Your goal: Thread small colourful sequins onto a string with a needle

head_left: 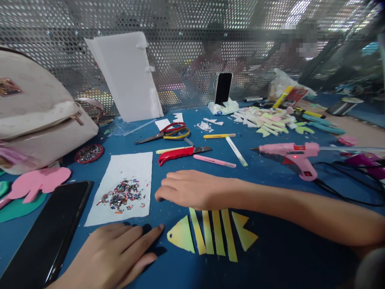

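Flat yellow-green fish pieces (218,233) lie spaced on the blue table (264,171) beside the unclenched left hand (112,251) and loosely spread right hand (191,188), neither visibly gripping; light nudges should keep gaps even

L hand (114,251) palm down, index tip just beside the fish-head piece (183,236); R hand (186,188), also palm down, just beyond 4 yellow-green strips (219,237), w/ tail piece (244,230) to their rt. Glittery bits (123,196) on white paper (132,162) nr both hands. Pink glue gun (288,149) over on rt, red light lit. Red knife (177,154), scissors (174,130) & pens (214,161) further back on blue tbl (285,241).
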Motion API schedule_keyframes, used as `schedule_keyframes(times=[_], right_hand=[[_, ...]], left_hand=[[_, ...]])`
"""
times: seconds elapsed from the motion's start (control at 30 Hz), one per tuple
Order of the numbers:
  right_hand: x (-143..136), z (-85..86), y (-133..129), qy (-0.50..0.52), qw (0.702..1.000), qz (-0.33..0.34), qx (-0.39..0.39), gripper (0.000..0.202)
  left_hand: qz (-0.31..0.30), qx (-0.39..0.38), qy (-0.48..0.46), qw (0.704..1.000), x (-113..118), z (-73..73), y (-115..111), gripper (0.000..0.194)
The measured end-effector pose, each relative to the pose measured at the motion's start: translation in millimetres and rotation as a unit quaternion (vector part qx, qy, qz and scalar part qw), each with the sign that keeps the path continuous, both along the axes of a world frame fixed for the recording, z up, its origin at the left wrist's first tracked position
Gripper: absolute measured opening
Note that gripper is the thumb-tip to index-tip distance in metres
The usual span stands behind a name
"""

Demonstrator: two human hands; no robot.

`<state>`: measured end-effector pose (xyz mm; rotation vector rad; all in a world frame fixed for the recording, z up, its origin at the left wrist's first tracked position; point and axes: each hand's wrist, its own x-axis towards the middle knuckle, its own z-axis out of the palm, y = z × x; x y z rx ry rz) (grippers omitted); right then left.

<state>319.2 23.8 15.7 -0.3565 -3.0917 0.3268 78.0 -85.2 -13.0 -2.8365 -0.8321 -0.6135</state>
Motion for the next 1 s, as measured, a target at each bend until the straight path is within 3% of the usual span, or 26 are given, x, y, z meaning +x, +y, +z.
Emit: schedule_keyframes(times=[0.2,0.57,0.87,1.0], right_hand=[[3.8,0.4,6.2,0.037,0.999,0.022,0.024,0.008],[4.6,-8.1,8.7,0.047,0.998,0.02,0.045,0.011],[6.9,2.2,8.7,0.036,0.997,0.014,0.063,0.007],[7.1,-0.8,9.6,0.032,0.998,0.01,0.06,0.011]], left_hand=[[0.013,-0.001,0.01,1.0,0.8,-0.9,0.7,0.037],[0.001,-0.003,-0.012,1.0,1.7,6.2,1.6,0.037],[0.002,-0.007,-0.016,1.0,1.2,5.3,1.0,0.035],[0.001,-0.009,-0.022,1.0,1.4,5.8,1.3,0.035]])
